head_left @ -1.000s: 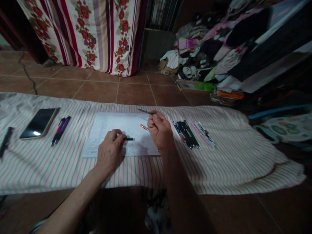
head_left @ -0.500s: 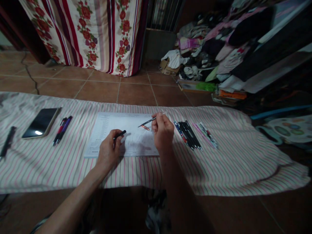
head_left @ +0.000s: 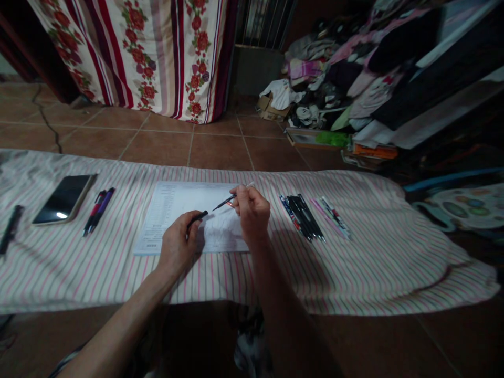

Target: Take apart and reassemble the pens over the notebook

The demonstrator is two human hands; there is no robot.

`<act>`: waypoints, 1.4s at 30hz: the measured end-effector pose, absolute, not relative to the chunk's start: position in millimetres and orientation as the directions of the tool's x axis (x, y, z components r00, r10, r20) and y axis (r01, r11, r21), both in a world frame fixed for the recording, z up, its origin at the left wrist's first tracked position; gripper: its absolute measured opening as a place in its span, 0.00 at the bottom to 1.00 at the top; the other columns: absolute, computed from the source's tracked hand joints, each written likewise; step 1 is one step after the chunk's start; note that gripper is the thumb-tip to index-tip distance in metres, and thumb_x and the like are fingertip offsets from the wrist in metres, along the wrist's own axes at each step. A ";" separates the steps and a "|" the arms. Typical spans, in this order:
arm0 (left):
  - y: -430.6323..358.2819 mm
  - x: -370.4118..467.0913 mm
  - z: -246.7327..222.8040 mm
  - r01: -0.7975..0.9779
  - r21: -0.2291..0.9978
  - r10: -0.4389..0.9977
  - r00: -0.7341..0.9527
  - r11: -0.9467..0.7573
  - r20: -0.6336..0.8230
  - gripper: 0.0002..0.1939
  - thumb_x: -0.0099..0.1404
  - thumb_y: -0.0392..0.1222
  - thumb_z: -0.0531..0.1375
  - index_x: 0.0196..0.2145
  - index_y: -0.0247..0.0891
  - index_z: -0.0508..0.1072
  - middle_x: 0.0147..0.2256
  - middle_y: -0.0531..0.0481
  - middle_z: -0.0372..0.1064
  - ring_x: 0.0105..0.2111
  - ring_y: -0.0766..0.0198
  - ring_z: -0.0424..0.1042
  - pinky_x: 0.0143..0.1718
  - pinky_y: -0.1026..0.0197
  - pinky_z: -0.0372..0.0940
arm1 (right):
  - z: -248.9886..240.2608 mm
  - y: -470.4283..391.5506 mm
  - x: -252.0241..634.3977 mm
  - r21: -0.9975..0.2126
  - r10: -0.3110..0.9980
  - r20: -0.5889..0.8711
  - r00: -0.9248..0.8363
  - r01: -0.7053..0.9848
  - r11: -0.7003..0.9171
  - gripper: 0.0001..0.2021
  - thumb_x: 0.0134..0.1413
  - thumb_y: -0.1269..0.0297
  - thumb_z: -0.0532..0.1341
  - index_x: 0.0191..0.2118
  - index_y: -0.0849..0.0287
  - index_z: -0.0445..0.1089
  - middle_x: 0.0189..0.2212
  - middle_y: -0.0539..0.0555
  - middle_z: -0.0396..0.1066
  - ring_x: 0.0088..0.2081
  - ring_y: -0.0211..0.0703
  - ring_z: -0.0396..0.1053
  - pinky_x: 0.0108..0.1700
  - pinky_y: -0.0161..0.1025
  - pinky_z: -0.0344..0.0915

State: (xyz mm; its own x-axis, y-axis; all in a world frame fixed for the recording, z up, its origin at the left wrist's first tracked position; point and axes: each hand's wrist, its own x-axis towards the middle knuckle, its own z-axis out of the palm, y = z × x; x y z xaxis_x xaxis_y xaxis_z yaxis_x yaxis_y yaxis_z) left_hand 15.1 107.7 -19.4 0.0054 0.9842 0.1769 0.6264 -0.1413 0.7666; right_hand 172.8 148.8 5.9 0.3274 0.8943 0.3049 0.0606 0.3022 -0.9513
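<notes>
My left hand (head_left: 181, 237) is closed round a short black pen piece (head_left: 200, 215), its end pointing up and right over a white printed sheet (head_left: 157, 210). Pinched in my right hand (head_left: 252, 212) is a thin dark pen part (head_left: 224, 202), whose tip points down and left toward the black piece. The two parts are close but apart. A small orange-red item (head_left: 230, 205) lies on the sheet, partly hidden by my right fingers. Right of the sheet lie several black pens (head_left: 305, 218).
On the striped cloth (head_left: 374, 262) lie pink and white pens (head_left: 331, 218), a phone (head_left: 65, 199), red and purple pens (head_left: 98, 211) and a black pen (head_left: 10, 228). Behind are a floral curtain (head_left: 165, 52) and piled clothes (head_left: 338, 68).
My right hand has moved left with the thin pen part, bringing its tip nearer the black piece. My left hand has shifted slightly right.
</notes>
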 end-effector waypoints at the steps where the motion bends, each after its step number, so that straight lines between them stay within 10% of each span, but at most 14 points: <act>1: 107.7 15.3 -19.4 0.629 0.764 0.984 0.007 -0.140 0.175 0.16 0.64 0.42 0.50 0.45 0.36 0.70 0.41 0.43 0.74 0.40 0.56 0.73 0.40 0.55 0.68 | 5.4 149.0 172.5 -0.952 0.896 0.302 0.325 0.062 0.299 0.17 0.55 0.51 0.56 0.27 0.60 0.70 0.16 0.45 0.59 0.18 0.30 0.55 0.21 0.30 0.54; 42: 105.2 17.9 -17.4 0.646 0.748 0.983 0.024 -0.155 0.183 0.16 0.64 0.42 0.51 0.47 0.38 0.71 0.40 0.45 0.76 0.38 0.57 0.75 0.40 0.55 0.69 | 5.6 144.6 165.1 -0.961 0.951 0.265 0.161 0.120 0.248 0.16 0.54 0.52 0.56 0.29 0.60 0.72 0.18 0.47 0.63 0.20 0.32 0.60 0.21 0.30 0.55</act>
